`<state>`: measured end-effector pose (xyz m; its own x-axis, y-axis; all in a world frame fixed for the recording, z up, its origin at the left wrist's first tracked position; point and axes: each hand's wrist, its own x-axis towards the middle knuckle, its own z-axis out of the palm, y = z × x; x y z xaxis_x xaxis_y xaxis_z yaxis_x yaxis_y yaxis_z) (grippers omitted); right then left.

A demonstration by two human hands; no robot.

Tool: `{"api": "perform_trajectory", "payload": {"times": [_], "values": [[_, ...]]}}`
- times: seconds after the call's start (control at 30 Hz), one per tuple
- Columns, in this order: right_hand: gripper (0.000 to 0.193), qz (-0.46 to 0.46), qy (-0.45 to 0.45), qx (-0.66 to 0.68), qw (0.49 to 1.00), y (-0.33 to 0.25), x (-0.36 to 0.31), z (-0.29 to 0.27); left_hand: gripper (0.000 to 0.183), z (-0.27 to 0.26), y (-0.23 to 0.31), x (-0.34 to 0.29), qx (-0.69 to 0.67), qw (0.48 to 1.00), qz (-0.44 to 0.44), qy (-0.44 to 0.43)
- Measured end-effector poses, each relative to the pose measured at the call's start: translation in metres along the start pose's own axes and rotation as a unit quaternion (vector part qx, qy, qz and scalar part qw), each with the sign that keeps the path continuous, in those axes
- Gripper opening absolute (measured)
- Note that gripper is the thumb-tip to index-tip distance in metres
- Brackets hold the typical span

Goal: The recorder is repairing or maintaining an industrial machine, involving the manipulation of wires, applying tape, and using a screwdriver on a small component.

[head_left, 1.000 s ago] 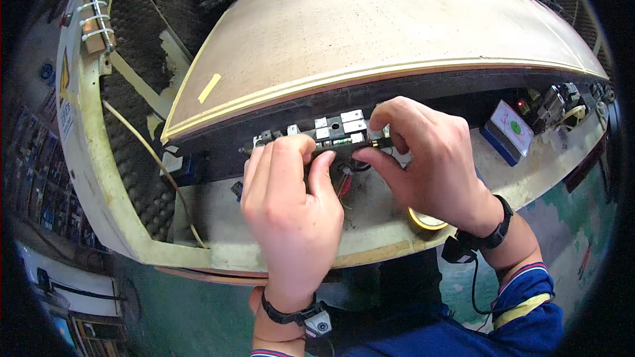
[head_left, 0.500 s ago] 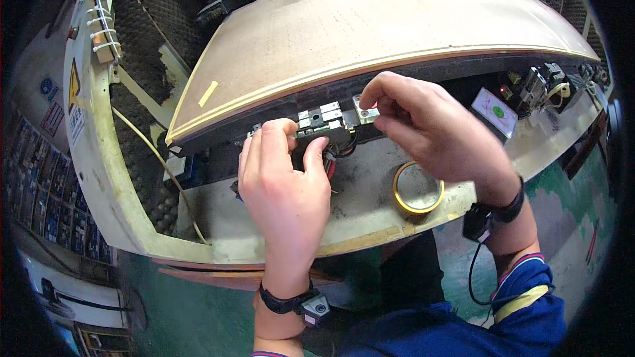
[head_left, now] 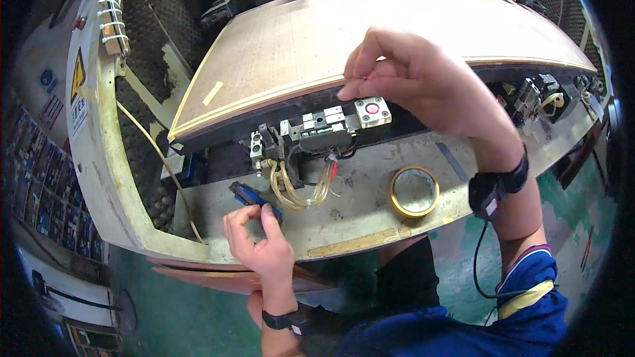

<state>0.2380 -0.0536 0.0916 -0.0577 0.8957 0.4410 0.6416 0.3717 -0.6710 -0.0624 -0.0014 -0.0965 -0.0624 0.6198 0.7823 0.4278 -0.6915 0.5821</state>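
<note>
Since half a second ago, the left hand [head_left: 261, 244] is off the block [head_left: 327, 140] and down beside the blue tool [head_left: 247, 194], while the right hand [head_left: 413, 76] is up off the plate [head_left: 374, 112], leaving both block and plate in plain sight.

The left hand's thumb and forefinger stand apart, their tips right at the blue tool; whether they touch it, I cannot tell. The right hand hovers over the near edge of the board [head_left: 410, 23], thumb and forefinger close together. A small red speck shows at these fingers, but I cannot tell whether they grip anything.

The block is black with pale metal pieces on top, and sits just below the board's near edge. At its right is the pale, squarish plate, with a reddish round centre and screws at its corners. Yellowish hoses [head_left: 289, 192] loop down at the block's left toward the desk [head_left: 350, 215], with the blue tool lying left of them.

The tape roll [head_left: 414, 213] lies on the desk, below the plate and well apart from the left hand. Right of it lies a bluish strip [head_left: 452, 162]. A black strap [head_left: 499, 188] circles the right wrist.
</note>
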Motion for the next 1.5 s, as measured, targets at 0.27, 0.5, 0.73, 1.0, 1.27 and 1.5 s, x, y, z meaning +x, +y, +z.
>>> {"api": "perform_trajectory", "payload": {"times": [0.27, 0.5, 0.73, 1.0, 1.27, 1.5], "values": [[0.008, 0.02, 0.04, 0.208, 0.977, 0.026, 0.023, 0.04, 0.013, -0.002, -0.01, -0.004, -0.011, 0.994, -0.102, -0.027], [0.008, -0.078, 0.043, 0.021, 0.996, 0.032, 0.024, 0.056, 0.015, -0.001, -0.009, -0.006, -0.029, 0.988, -0.146, -0.047], [0.015, -0.059, 0.031, 0.024, 0.997, 0.026, 0.024, 0.051, 0.011, -0.003, -0.012, -0.007, 0.0, 0.993, -0.095, -0.07], [0.012, -0.098, 0.027, 0.011, 0.995, 0.032, 0.027, 0.053, 0.013, -0.002, -0.012, -0.005, 0.005, 0.993, -0.092, -0.072], [0.01, -0.104, 0.022, -0.01, 0.994, 0.027, 0.027, 0.053, 0.013, -0.003, -0.016, -0.008, -0.013, 0.992, -0.1, -0.073], [0.008, -0.089, -0.011, -0.018, 0.996, 0.024, 0.028, 0.05, 0.011, -0.003, -0.016, -0.007, -0.002, 0.992, -0.097, -0.079]]}}
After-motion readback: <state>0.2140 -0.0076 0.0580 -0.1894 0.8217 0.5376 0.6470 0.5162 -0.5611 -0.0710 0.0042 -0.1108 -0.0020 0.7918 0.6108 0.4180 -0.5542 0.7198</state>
